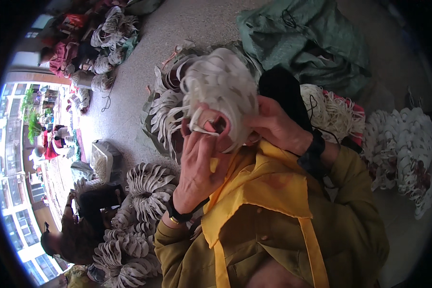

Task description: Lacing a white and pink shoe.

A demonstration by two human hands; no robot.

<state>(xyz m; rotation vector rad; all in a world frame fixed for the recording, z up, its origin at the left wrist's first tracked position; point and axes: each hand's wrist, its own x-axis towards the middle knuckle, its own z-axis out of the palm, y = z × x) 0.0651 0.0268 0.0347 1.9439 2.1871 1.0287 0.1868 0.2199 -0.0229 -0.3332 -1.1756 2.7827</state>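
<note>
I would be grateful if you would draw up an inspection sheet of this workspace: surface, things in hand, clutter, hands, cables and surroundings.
Surface: speckled grey floor, partly covered by sacks and bundles.
Things in hand: one bundle of looped pale strips, held beyond the yellow apron.
Clutter: green sack at the top; looped bundles at lower left; white looped bundles at far right.
Left hand: fingers curled at the bundle's near end.
Right hand: gripping the bundle's right side; fingertips partly hidden.
Cables: no power cable seen; thin dark cord on the floor.
Surroundings: seated person in dark clothes at left; windows behind.
</note>
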